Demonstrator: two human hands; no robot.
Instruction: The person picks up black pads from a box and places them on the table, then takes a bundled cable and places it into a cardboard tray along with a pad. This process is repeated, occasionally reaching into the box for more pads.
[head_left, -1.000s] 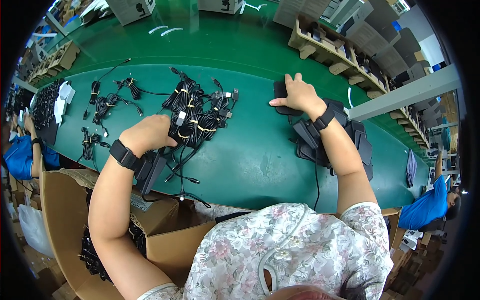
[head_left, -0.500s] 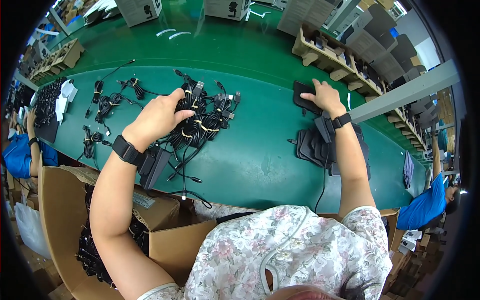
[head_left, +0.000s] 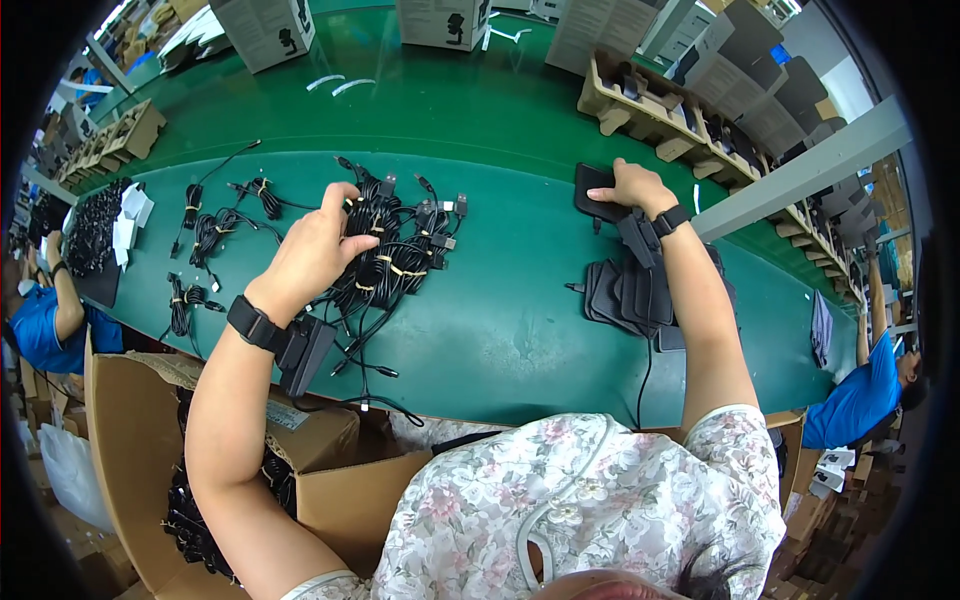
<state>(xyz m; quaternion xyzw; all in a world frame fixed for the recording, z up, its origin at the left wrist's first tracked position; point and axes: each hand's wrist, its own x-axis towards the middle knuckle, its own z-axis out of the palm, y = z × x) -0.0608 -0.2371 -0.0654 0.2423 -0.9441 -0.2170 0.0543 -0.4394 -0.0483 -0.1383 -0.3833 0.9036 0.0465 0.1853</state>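
Observation:
My left hand [head_left: 312, 242] is at the left edge of a heap of bundled black USB cables [head_left: 385, 275], tied with pale bands. Its thumb and index finger are spread apart; the other fingers are partly hidden, and I see nothing held. My right hand [head_left: 640, 190] grips a flat, rounded black pad [head_left: 590, 187] lying on the table, thumb on its upper face. A short stub sticks out of the pad's near side. Closer to me, a stack of similar black pads [head_left: 612, 298] lies partly under my right forearm. Each wrist wears a black strap with a small box.
Separate cable bundles [head_left: 208, 235] lie left of the heap. An open cardboard box [head_left: 130, 430] with black cables stands by my left arm. A moulded tray [head_left: 640, 105] and a grey metal post [head_left: 800, 170] are at the right. White cartons [head_left: 445, 22] stand farther back. Co-workers in blue are on both sides.
The view has shifted slightly. My left index finger has lifted a little from the cables, widening its gap to the thumb. My right hand stays on the black pad.

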